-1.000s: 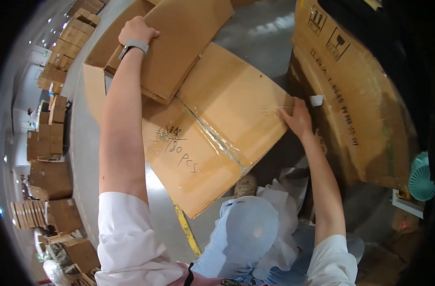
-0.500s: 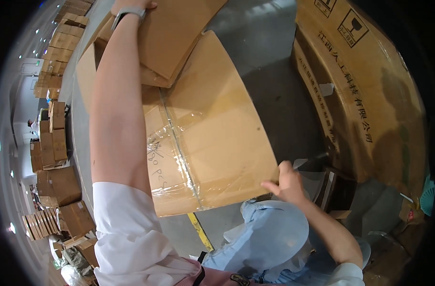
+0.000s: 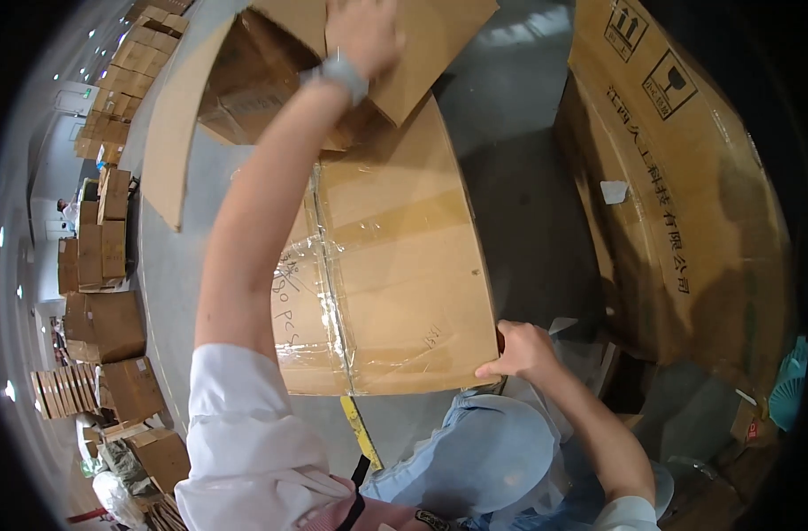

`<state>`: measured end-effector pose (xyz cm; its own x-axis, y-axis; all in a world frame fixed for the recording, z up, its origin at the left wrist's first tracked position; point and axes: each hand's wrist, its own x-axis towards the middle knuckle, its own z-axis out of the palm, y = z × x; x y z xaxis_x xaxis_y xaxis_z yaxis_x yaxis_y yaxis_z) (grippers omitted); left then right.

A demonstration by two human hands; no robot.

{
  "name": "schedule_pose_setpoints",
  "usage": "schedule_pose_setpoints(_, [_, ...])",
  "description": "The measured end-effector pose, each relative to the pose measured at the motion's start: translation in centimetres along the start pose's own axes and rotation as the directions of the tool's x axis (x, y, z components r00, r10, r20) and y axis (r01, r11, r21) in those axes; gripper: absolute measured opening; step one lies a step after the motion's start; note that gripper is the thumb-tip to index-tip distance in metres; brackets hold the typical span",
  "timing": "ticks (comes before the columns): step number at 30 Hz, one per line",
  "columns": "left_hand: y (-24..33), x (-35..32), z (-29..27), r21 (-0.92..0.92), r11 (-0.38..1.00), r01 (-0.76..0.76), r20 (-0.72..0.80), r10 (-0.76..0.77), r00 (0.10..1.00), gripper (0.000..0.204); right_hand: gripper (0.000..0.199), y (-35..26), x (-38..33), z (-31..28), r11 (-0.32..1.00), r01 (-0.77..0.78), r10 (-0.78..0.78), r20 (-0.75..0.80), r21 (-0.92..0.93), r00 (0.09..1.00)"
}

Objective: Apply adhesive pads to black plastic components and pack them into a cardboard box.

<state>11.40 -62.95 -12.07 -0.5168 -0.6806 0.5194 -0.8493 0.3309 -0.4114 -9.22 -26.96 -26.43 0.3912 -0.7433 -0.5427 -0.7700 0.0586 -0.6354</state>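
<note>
In front of me is a large cardboard box [image 3: 404,257] with a seam sealed in clear tape and some handwriting on it. Brown flaps [image 3: 435,53] stick out at its far end, and a dark hollow shows between them. My left hand [image 3: 364,40] reaches over the box and rests on a flap; its fingers are blurred and partly beyond the upper edge. At the near right corner, my right hand [image 3: 521,350] grips the box edge, thumb on top and fingers round the side.
A big printed carton [image 3: 687,177] stands close on the right. Stacked cartons [image 3: 112,323] line the left side. A teal fan-shaped object [image 3: 789,389] is at the far right. Yellow tape [image 3: 360,434] marks the grey floor beside my knee [image 3: 501,451].
My left hand has moved right across the flaps. A flap on the left now stands away, exposing the hollow. My right hand keeps hold of the corner, slightly lower in view.
</note>
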Motion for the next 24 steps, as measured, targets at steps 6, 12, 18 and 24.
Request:
schedule_pose_setpoints(6, [4.3,-20.6,-4.0,-0.431,0.828,0.359,0.200,-0.301,0.933,0.071,0.056,-0.6,2.7,-1.5,0.991,0.044,-0.072,-0.228,-0.124,0.971])
schedule_pose_setpoints(12, [1.2,-22.6,5.9,-0.592,0.473,0.653,0.375,-0.555,0.743,0.119,0.090,-5.3,8.5,-0.3,0.956,0.105,0.052,-0.506,0.275,0.861])
schedule_pose_setpoints(18, [5.5,-17.8,6.9,-0.206,0.686,0.698,0.479,-0.551,0.683,0.110,0.091,-6.4,8.8,0.3,0.957,0.055,0.112,-0.535,0.286,0.837])
schedule_pose_setpoints(24, [12.0,-9.1,7.1,-0.313,0.688,0.655,0.673,-0.326,0.664,0.093,0.090,-5.4,8.7,0.5,0.969,0.105,0.062,-0.636,0.222,0.769])
